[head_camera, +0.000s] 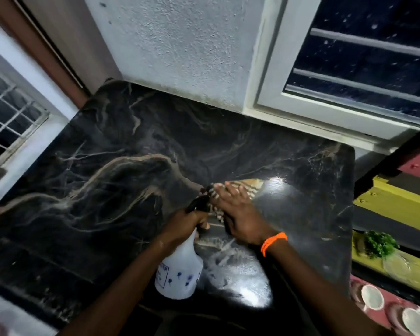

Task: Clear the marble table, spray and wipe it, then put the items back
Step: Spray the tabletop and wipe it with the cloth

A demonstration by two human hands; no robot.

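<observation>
The black marble table [121, 170] with pale veins fills the middle of the view. My left hand [182, 225] grips the neck of a white spray bottle [180, 270] with a black nozzle, held just above the table near its front. My right hand [238, 209], with an orange band at the wrist, lies flat with fingers spread on a striped brown and white cloth [250, 186], pressing it to the marble right of centre. The cloth is blurred and partly hidden under the hand. A wet shiny patch [243, 282] shows beside the bottle.
A white textured wall [192, 44] and a window frame [325, 110] border the far edge. To the right, on a striped mat on the floor, lie a small green plant [380, 243], a glass dish [398, 265] and two white cups [372, 297]. A grilled window [7, 112] is at left.
</observation>
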